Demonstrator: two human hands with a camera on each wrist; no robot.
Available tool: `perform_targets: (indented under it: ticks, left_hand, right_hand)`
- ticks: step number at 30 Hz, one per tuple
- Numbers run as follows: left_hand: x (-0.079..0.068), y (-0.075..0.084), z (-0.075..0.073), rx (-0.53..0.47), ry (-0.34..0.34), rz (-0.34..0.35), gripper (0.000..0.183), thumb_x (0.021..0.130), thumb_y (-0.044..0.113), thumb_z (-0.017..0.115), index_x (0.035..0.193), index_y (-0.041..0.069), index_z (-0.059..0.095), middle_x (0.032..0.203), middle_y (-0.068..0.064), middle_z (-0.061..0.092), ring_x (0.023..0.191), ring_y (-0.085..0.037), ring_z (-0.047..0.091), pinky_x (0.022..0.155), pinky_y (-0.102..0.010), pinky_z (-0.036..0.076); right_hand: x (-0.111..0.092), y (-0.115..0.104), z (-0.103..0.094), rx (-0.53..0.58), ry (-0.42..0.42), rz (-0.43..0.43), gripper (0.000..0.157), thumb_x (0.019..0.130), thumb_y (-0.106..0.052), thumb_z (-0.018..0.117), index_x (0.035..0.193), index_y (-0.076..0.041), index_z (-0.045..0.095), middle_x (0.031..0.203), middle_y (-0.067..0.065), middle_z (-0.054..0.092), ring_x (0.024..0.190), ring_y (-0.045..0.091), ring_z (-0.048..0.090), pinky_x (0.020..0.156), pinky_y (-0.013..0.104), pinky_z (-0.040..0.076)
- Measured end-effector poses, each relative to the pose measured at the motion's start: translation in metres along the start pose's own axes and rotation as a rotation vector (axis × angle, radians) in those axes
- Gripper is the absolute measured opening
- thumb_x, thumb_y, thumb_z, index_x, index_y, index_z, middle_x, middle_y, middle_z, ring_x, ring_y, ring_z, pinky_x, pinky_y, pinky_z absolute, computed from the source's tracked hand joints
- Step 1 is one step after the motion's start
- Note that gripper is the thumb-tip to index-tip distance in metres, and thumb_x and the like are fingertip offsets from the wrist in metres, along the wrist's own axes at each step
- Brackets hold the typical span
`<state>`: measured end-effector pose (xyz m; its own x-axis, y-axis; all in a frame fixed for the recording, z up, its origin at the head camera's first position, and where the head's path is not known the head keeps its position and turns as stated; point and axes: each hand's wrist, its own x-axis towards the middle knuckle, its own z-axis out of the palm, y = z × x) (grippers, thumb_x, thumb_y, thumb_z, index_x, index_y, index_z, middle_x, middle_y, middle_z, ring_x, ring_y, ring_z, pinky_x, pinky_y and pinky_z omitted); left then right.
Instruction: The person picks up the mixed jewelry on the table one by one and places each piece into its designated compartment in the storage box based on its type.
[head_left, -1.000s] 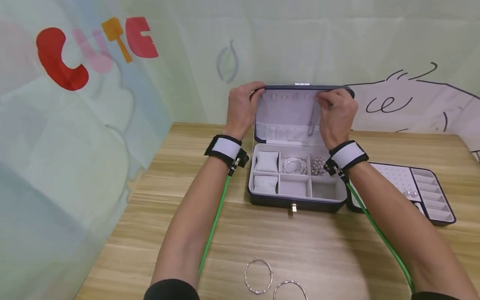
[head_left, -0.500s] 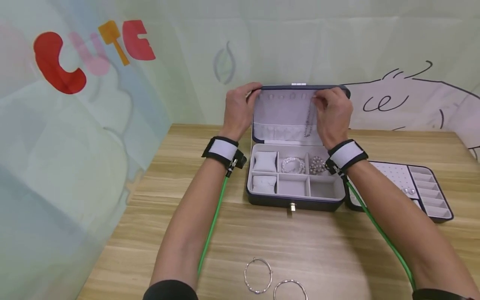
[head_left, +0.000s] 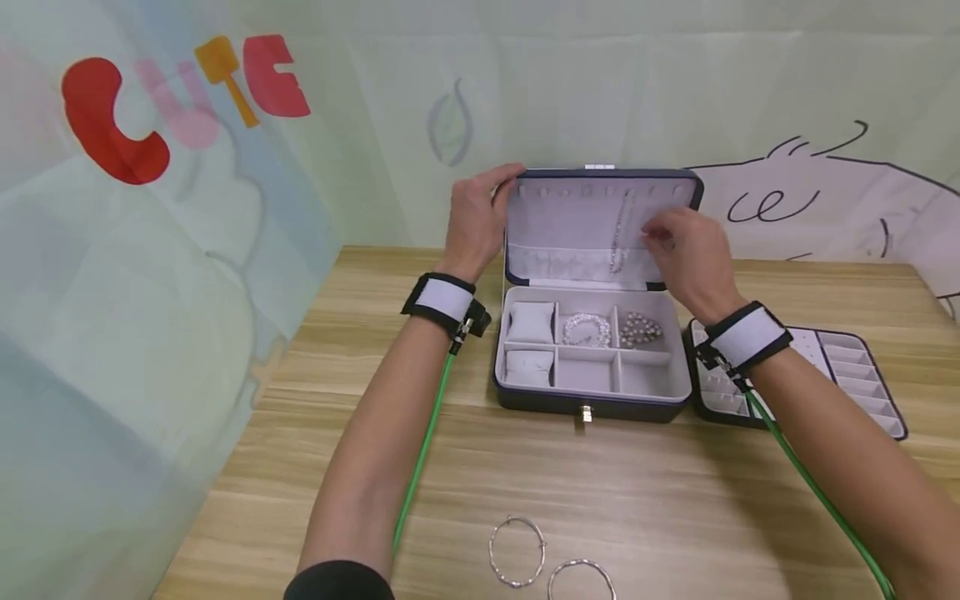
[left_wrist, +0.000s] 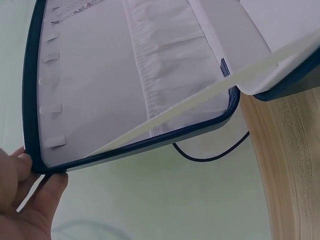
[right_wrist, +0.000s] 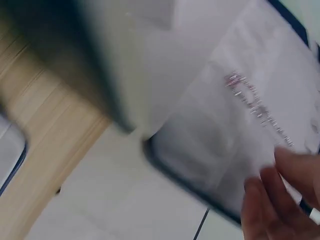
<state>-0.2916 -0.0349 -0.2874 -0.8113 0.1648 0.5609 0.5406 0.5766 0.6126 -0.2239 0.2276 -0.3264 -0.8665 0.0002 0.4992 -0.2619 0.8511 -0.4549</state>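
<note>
A dark blue jewelry box [head_left: 540, 402] stands with its lid [head_left: 566, 221] raised. My left hand [head_left: 476, 218] pinches the lid's upper left corner between thumb and fingers; the left wrist view shows this hand [left_wrist: 32, 192] there too. From one of the small loops along the lid's top hangs a silvery necklace [head_left: 618, 237], its lower end over the gathered pocket. Just right of it, my right hand [head_left: 696, 260] hovers before the lid with loosely bent fingers. Nothing shows between those fingers [right_wrist: 267, 195] in the right wrist view, where the necklace [right_wrist: 257, 107] hangs apart from them.
The box compartments hold two white cushions [head_left: 532, 322], a clear beaded bracelet [head_left: 587, 331] and a cluster of pearly beads [head_left: 640, 330]. Right of the box lies a jewelry tray [head_left: 858, 387], partly behind my right forearm. Two bangles [head_left: 542, 550] lie on the wooden table [head_left: 450, 467] in front.
My right hand has let go of the necklace at the lid's top and moved right and down. The necklace stays hanging. My left hand keeps its place on the lid.
</note>
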Motion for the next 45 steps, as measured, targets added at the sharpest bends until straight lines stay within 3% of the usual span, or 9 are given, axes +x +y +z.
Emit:
perform_targets:
  ticks: [3,7,16,23,37,45]
  left_hand:
    - [0.0,-0.001,-0.001,0.009,0.003,-0.003,0.027,0.103,0.011,0.057,0.126,0.007,0.072,0.127,-0.01,0.072,0.118,-0.019,0.069,0.099,-0.029,0.055]
    - [0.0,-0.002,-0.001,0.009,0.003,-0.007,0.027,0.104,0.011,0.057,0.126,0.006,0.072,0.127,-0.01,0.072,0.12,-0.019,0.068,0.102,-0.028,0.054]
    - [-0.001,-0.003,-0.001,0.012,0.004,-0.016,0.028,0.104,0.011,0.057,0.127,0.005,0.071,0.128,-0.01,0.071,0.123,-0.019,0.067,0.105,-0.026,0.052]
    - [-0.001,-0.003,0.001,-0.001,0.006,-0.02,0.028,0.104,0.012,0.057,0.127,0.005,0.071,0.128,-0.01,0.071,0.123,-0.019,0.067,0.104,-0.026,0.052]
    - [-0.003,-0.003,0.008,0.006,0.023,-0.007,0.027,0.104,0.012,0.057,0.125,0.005,0.072,0.126,-0.011,0.073,0.118,-0.02,0.069,0.102,-0.028,0.054]
    - [-0.004,-0.005,0.01,-0.003,0.031,0.0,0.027,0.105,0.013,0.056,0.125,0.005,0.072,0.124,-0.011,0.073,0.117,-0.019,0.07,0.1,-0.029,0.055]
  right_hand:
    - [-0.005,0.005,0.002,-0.025,-0.092,-0.03,0.018,0.094,0.001,0.067,0.11,0.006,0.072,0.113,0.024,0.071,0.104,0.04,0.066,0.088,0.054,0.055]
    - [-0.009,0.01,0.009,-0.066,-0.142,-0.08,0.018,0.095,0.0,0.068,0.111,0.005,0.073,0.111,0.023,0.07,0.105,0.039,0.063,0.087,0.053,0.055]
    - [-0.01,0.014,0.023,-0.15,-0.11,-0.152,0.012,0.092,-0.004,0.073,0.102,0.003,0.076,0.102,0.019,0.066,0.098,0.035,0.06,0.077,0.049,0.055]
    - [-0.015,0.015,0.028,-0.144,-0.109,-0.17,0.012,0.091,-0.001,0.073,0.099,0.007,0.077,0.099,0.021,0.069,0.093,0.036,0.066,0.078,0.049,0.057]
    - [-0.022,0.023,0.026,-0.195,-0.222,-0.323,0.009,0.087,0.007,0.072,0.094,0.007,0.079,0.096,0.024,0.074,0.09,0.04,0.073,0.078,0.05,0.06]
    - [-0.024,0.029,0.027,-0.183,-0.245,-0.354,0.009,0.087,0.005,0.073,0.094,0.006,0.079,0.096,0.022,0.075,0.09,0.038,0.073,0.078,0.049,0.06]
